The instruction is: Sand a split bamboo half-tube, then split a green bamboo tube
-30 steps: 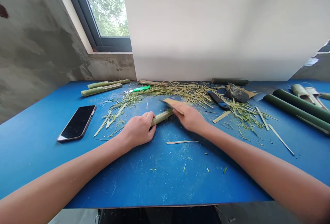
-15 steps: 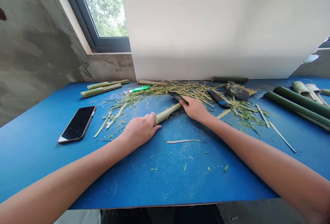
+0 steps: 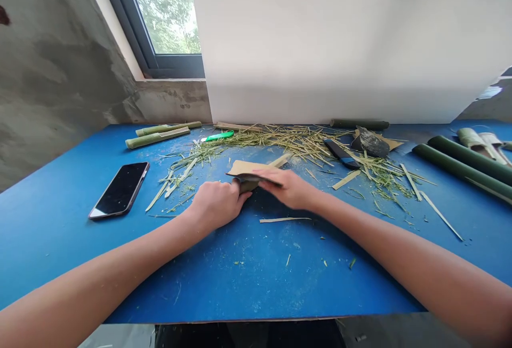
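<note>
left hand (image 3: pixel 218 204) fingers wrapped round pale bamboo stick (image 3: pixel 280 160) | right hand (image 3: pixel 290 188) fingers pinching tan sandpaper sheet (image 3: pixel 242 168) over it | judged: sanding partway, far end uncovered | green shavings (image 3: pixel 296 142) litter blue worktop (image 3: pixel 256 273)

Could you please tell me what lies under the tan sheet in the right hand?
A pale bamboo stick runs beneath the tan sheet; its far end pokes out, its middle is hidden.

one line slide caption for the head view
Left hand grips a bamboo stick while the right hand presses a tan sheet on it, on a blue table strewn with shavings.
</note>
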Available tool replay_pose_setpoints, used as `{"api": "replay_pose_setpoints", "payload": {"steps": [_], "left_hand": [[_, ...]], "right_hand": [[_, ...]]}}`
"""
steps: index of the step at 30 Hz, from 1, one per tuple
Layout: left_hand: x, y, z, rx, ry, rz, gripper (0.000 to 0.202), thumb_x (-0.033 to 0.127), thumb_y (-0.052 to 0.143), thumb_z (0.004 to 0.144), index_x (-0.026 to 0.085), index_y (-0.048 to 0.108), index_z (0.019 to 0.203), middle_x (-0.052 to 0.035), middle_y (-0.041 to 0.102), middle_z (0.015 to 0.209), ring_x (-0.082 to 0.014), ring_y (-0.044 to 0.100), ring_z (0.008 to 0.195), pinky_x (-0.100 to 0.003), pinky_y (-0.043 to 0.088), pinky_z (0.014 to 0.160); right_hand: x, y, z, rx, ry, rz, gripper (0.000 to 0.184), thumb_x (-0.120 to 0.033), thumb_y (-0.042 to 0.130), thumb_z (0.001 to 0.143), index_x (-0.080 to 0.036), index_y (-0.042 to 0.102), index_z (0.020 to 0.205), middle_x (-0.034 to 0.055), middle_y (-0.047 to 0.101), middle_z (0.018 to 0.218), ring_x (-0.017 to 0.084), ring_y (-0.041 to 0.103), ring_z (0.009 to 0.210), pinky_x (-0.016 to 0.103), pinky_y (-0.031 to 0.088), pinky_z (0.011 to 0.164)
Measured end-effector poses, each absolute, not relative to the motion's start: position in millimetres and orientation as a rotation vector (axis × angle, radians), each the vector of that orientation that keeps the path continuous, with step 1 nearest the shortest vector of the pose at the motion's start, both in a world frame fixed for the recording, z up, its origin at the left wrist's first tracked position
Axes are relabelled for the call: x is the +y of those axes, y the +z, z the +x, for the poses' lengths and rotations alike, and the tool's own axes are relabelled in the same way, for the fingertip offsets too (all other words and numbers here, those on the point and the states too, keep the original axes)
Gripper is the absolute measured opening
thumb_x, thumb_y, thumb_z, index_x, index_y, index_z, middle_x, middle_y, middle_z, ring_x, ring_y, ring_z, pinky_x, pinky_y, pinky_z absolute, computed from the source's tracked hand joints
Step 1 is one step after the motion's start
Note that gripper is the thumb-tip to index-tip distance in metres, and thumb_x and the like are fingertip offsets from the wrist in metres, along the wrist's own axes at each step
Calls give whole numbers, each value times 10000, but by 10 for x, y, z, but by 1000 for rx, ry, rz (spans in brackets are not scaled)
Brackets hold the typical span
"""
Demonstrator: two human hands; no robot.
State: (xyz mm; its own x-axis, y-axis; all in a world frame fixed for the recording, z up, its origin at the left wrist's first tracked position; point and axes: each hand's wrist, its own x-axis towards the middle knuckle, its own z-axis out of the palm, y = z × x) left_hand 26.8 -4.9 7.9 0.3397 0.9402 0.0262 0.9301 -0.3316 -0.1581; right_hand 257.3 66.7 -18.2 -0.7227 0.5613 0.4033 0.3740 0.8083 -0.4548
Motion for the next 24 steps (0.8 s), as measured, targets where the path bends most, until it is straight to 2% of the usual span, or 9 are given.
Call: {"api": "replay_pose_setpoints", "payload": {"steps": [2,4,8,11,13,17,21,24], "left_hand": [[-47,80,272,-1738,130,-2432,559,539,274,1035,131,654,1012,-188,745,817,-352,754,800,-375,535,650],[-46,81,271,-1747,151,-2428,589,558,255,1033,132,659,984,-185,742,801,-344,753,789,-364,528,642],[-43,83,249,-1691,124,-2445,536,553,317,1007,134,650,1028,-179,748,823,-355,749,782,-374,521,626],[-44,94,233,-1685,107,-2444,480,536,377,977,132,631,1025,-169,740,794,-361,741,741,-377,507,590],[-48,104,227,-1671,129,-2461,468,528,371,982,138,627,1006,-164,737,782,-355,738,729,-373,502,584],[-63,101,213,-1654,143,-2495,473,518,334,1011,150,632,1011,-158,748,842,-341,743,773,-371,510,624],[-76,53,213,-1677,78,-2471,448,501,329,1030,156,614,1046,-150,732,955,-320,733,784,-362,509,621],[-73,18,233,-1624,86,-2464,430,443,305,1047,137,594,1136,-172,721,999,-312,730,799,-379,521,677]], "right_hand": [[685,-180,2581,-2305,396,-912,449,-335,421,1044,-281,565,1465,11,597,1462,238,543,1363,434,412,1174],[696,-194,2586,-2104,297,-1120,442,-328,444,1030,-270,594,1441,33,635,1417,272,566,1338,471,429,1157],[689,-234,2573,-2413,450,-705,424,-317,434,1043,-291,606,1429,6,615,1441,232,550,1356,417,430,1166],[722,-242,2593,-2245,361,-925,434,-331,453,1032,-286,595,1439,23,641,1407,271,600,1300,484,462,1131],[730,-248,2598,-2114,304,-1042,431,-325,450,1032,-292,599,1435,30,630,1419,282,581,1322,516,439,1147],[723,-251,2588,-2410,469,-674,416,-339,451,1044,-297,607,1428,21,604,1454,243,548,1360,444,430,1168],[759,-251,2616,-2203,338,-964,438,-343,434,1043,-260,591,1443,51,612,1443,268,547,1359,489,405,1178],[755,-278,2607,-2316,390,-819,433,-349,429,1050,-266,588,1444,28,590,1470,230,516,1389,434,389,1196]]}}
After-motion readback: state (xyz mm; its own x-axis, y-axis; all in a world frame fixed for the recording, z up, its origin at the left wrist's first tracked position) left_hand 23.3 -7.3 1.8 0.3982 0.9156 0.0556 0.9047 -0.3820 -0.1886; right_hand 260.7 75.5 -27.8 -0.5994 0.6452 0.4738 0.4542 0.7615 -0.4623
